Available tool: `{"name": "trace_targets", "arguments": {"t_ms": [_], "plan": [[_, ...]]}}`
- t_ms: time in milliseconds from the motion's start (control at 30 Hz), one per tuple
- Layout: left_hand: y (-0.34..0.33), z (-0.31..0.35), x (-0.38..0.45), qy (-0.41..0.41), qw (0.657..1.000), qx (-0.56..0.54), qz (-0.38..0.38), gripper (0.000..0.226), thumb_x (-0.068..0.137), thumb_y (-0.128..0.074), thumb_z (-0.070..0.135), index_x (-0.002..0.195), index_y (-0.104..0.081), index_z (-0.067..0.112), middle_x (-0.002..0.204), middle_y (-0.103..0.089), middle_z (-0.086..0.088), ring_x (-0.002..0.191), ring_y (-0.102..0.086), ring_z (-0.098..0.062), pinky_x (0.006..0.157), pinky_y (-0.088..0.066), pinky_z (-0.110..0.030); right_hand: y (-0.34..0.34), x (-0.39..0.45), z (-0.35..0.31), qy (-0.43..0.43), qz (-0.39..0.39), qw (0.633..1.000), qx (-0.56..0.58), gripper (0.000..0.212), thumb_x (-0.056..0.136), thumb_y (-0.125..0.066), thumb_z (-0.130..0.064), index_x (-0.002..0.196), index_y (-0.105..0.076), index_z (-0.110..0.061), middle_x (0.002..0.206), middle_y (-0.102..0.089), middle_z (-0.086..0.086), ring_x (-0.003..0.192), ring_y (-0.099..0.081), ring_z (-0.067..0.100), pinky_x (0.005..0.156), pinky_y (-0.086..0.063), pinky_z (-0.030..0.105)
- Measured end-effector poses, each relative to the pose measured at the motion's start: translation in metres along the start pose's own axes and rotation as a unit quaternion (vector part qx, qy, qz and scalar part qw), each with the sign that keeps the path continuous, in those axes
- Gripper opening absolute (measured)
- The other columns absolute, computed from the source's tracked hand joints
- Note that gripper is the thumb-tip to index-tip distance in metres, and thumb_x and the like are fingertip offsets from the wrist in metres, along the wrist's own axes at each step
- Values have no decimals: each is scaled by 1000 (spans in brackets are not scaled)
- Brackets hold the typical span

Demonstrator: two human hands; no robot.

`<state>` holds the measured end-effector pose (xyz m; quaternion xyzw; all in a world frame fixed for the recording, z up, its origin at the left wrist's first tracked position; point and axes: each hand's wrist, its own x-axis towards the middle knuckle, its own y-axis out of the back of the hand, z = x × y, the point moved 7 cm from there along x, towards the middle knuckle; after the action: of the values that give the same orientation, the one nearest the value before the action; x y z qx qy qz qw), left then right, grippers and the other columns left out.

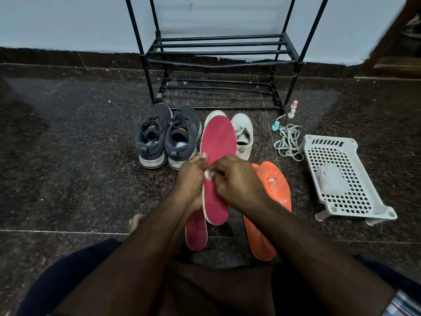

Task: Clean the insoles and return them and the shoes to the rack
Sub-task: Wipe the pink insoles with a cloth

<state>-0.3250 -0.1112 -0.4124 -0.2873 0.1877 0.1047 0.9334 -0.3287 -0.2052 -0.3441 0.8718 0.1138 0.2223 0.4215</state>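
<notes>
My left hand [190, 181] grips the left edge of a pink insole [218, 142], holding it up lengthwise over the floor. My right hand [237, 181] pinches a small white wad [207, 174] against the insole's middle. A second pink insole [196, 233] lies on the floor beneath. Two orange insoles [276, 188] lie overlapping to the right, speckled with white. Dark grey sneakers [167, 135] stand side by side in front of the black shoe rack [218, 52]. White shoes [243, 135] stand behind the raised insole, one mostly hidden.
A white perforated plastic basket [341, 153] sits at the right with a white wad [331, 181] inside it. Loose white laces [288, 142] and small pastel bottles [292, 109] lie near the rack's right foot. The floor is dark speckled stone; my bare foot [136, 221] rests left.
</notes>
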Motion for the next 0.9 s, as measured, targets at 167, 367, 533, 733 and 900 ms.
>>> {"name": "trace_targets", "arguments": {"t_ms": [167, 367, 533, 733, 900], "plan": [[0, 2, -2, -3, 1000, -10, 14, 24, 106, -41, 13, 114, -60, 0, 90, -63, -17, 75, -63, -25, 75, -56, -37, -2, 3, 6, -27, -1, 999, -23, 24, 77, -51, -17, 86, -73, -13, 82, -67, 7, 80, -62, 26, 74, -50, 37], [3, 7, 1, -7, 999, -15, 30, 24, 107, -40, 13, 112, -60, 1, 91, -64, -18, 78, -64, -26, 77, -55, -38, -8, -7, -4, -9, -16, 1000, -1, 23, 77, -52, -17, 85, -73, -13, 81, -65, 7, 78, -62, 26, 72, -51, 37], [0, 3, -4, 5, 999, -29, 27, 23, 106, -40, 12, 109, -60, 1, 92, -63, -21, 76, -64, -25, 80, -55, -38, -4, 0, 0, -32, 9, 999, -30, 25, 78, -51, -17, 87, -73, -12, 82, -65, 9, 78, -62, 29, 72, -51, 38], [5, 9, -4, 19, 998, -20, 49, 33, 107, -40, 19, 126, -57, -3, 115, -65, -29, 93, -66, -34, 86, -55, -49, -7, -17, -1, -61, -44, 995, 69, 14, 82, -63, -16, 86, -75, -21, 79, -69, -4, 76, -62, 11, 73, -46, 21], [4, 10, -7, 44, 999, -20, 8, 43, 108, -37, 31, 129, -57, 0, 103, -71, -24, 75, -70, -31, 65, -60, -44, 27, -3, 34, -180, 54, 957, 221, 2, 81, -76, -19, 81, -74, -20, 75, -72, -5, 68, -67, 15, 69, -55, 35]]}}
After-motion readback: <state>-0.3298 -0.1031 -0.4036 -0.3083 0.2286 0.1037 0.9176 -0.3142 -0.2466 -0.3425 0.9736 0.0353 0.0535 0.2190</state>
